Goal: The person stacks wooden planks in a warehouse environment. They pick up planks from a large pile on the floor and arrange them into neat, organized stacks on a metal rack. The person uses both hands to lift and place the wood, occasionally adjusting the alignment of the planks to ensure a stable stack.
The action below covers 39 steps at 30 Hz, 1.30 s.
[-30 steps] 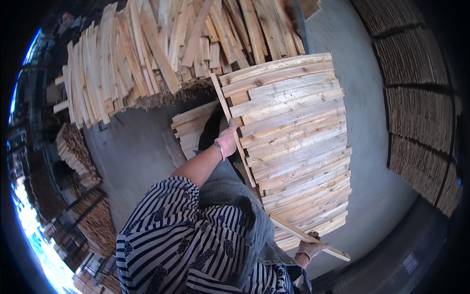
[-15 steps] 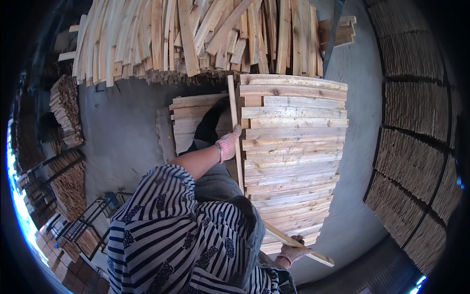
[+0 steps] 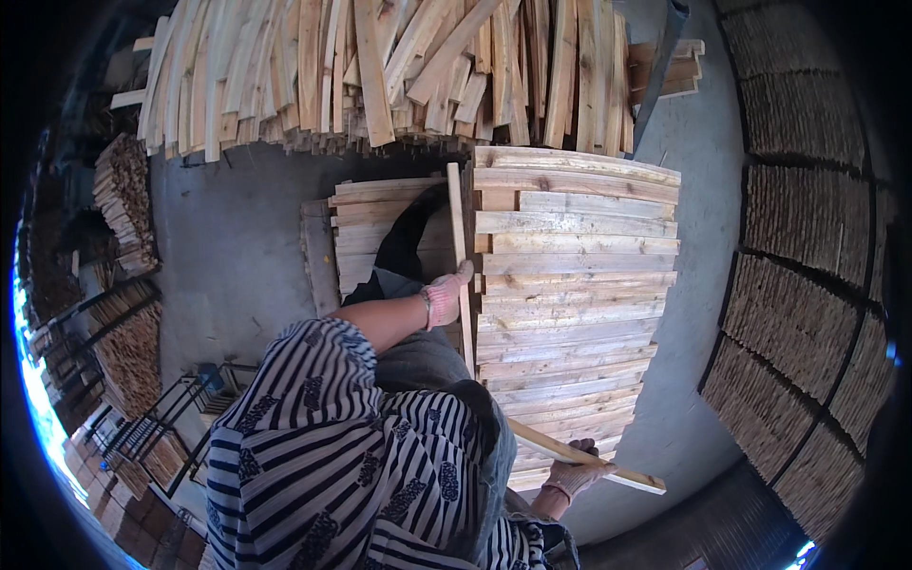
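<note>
My left hand [image 3: 445,296], in a pink and white knit glove, is closed around a narrow wooden strip [image 3: 457,214] beside the left edge of a neat stack of boards [image 3: 575,304]. My right hand [image 3: 574,473], in a pale glove with dark fingertips, grips a second wooden strip [image 3: 638,482] at the stack's near end. That strip slants down to the right, and its far-left part is hidden behind my clothing. The boards in the stack lie side by side with slightly uneven ends.
Loose boards [image 3: 313,76] form a large heap along the far side. A lower layer of boards [image 3: 370,228] lies left of the stack, by my leg. Bundled wood [image 3: 807,218] lines the right. More wood piles [image 3: 128,366] and a dark metal frame [image 3: 180,418] stand left.
My right hand has risen slightly and shifted a little right with its strip. The strip in my left hand has moved down a little. Both hands keep their hold.
</note>
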### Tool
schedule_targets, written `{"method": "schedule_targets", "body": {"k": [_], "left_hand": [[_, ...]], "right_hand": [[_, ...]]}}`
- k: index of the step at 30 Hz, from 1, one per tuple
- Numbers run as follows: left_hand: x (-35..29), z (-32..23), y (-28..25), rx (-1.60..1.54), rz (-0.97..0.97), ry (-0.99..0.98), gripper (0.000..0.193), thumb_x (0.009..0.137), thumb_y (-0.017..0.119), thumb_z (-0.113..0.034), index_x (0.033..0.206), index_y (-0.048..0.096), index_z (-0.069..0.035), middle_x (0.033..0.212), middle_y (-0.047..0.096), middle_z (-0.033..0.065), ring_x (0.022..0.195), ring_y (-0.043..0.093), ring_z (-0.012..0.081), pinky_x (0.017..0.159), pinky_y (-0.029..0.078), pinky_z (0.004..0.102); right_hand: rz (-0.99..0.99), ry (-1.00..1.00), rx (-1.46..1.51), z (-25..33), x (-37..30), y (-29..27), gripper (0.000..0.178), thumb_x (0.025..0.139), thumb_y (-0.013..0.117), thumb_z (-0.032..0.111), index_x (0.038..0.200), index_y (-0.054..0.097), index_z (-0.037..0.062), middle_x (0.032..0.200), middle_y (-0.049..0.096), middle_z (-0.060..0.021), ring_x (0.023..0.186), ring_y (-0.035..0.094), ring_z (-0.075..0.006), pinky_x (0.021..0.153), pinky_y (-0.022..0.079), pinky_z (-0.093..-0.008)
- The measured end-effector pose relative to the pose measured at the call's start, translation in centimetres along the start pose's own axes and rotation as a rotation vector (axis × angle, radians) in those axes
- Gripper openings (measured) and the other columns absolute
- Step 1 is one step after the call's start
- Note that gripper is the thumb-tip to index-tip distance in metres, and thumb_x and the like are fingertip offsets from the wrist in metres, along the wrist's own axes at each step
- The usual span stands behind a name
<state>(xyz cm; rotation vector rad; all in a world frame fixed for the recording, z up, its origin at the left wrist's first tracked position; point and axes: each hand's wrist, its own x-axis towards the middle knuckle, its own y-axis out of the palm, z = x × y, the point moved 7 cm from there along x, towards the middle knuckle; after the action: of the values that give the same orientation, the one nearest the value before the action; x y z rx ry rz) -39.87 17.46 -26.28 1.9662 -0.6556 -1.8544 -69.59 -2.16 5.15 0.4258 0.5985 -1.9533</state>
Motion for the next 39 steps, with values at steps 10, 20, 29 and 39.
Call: {"method": "schedule_targets", "body": {"k": [10, 20, 29, 39], "left_hand": [[1.1, 0.1, 0.7, 0.033, -0.025, -0.030, 0.072, 0.092, 0.050, -0.055, 0.151, 0.037, -0.016, 0.140, 0.053, 0.0206, 0.136, 0.043, 0.0320, 0.112, 0.020, 0.0644], [-9.1, -10.1, 6.7, 0.196, -0.397, -0.162, 0.074, 0.092, 0.056, -0.048, 0.153, 0.033, -0.015, 0.142, 0.051, 0.0243, 0.139, 0.040, 0.0345, 0.111, 0.018, 0.0705], [6.3, -3.6, -8.7, 2.790, -0.110, 0.367, 0.045, 0.098, 0.042, -0.044, 0.135, 0.056, -0.022, 0.127, 0.065, 0.0038, 0.125, 0.052, 0.0349, 0.104, 0.023, 0.0687], [9.9, -2.4, -2.8, 2.387, -0.002, 0.057, 0.066, 0.084, 0.065, -0.060, 0.140, 0.055, -0.027, 0.156, 0.039, 0.0044, 0.141, 0.034, 0.0333, 0.114, 0.012, 0.0663]], "right_hand": [[0.084, 0.021, -0.026, -0.9, 0.5, 2.2, 0.070, 0.097, 0.031, 0.072, 0.087, 0.050, 0.0062, 0.075, 0.057, -0.0080, 0.065, 0.054, -0.0201, 0.060, 0.050, -0.0328], [0.229, -0.057, -0.092, -0.4, -0.4, 4.9, 0.069, 0.097, 0.039, 0.070, 0.093, 0.057, 0.0035, 0.079, 0.061, -0.0072, 0.063, 0.053, -0.0170, 0.057, 0.049, -0.0298], [0.488, -0.096, -0.185, 0.0, -3.3, 10.7, 0.067, 0.093, 0.053, 0.068, 0.108, 0.054, 0.0032, 0.097, 0.062, -0.0085, 0.075, 0.055, -0.0167, 0.064, 0.050, -0.0284], [0.533, -0.094, -0.369, -0.5, -3.6, 9.6, 0.070, 0.093, 0.048, 0.071, 0.115, 0.054, 0.0050, 0.106, 0.060, -0.0081, 0.086, 0.056, -0.0192, 0.074, 0.051, -0.0326]]}}
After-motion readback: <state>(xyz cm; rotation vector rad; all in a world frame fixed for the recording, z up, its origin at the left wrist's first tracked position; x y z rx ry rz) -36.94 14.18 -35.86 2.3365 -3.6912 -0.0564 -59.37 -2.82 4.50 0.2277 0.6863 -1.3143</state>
